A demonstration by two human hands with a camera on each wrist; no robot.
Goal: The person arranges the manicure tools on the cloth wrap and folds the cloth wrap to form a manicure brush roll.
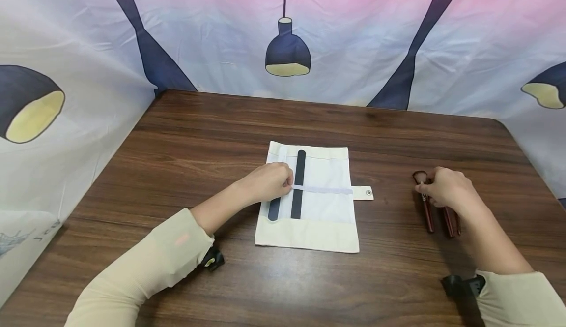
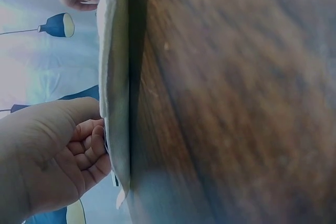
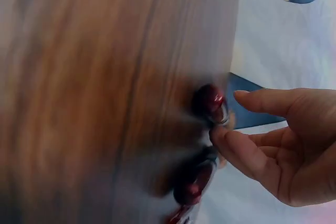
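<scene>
An unfolded cream-and-white fabric pouch [image 1: 327, 169] lies mid-table, with a thin white elastic band [image 1: 325, 190] across it and a snap tab [image 1: 362, 193] on its right side. Pinched at the fingertips of my left hand [image 1: 269, 182] is the left part of that band. A dark flat strip with a rounded end [image 1: 300, 169] runs under the band; a second dark strip [image 1: 274, 210] is partly hidden by the hand. My right hand [image 1: 448, 187] hovers at a makeup brush [image 1: 427, 214] with a red-brown handle, thumb and fingers spread either side in the right wrist view.
More red-brown handles [image 1: 448, 222] lie beside the brush, partly under the right hand. The dark wood table [image 1: 199, 135] is bordered by a printed cloth [image 1: 230, 37] at the back and sides.
</scene>
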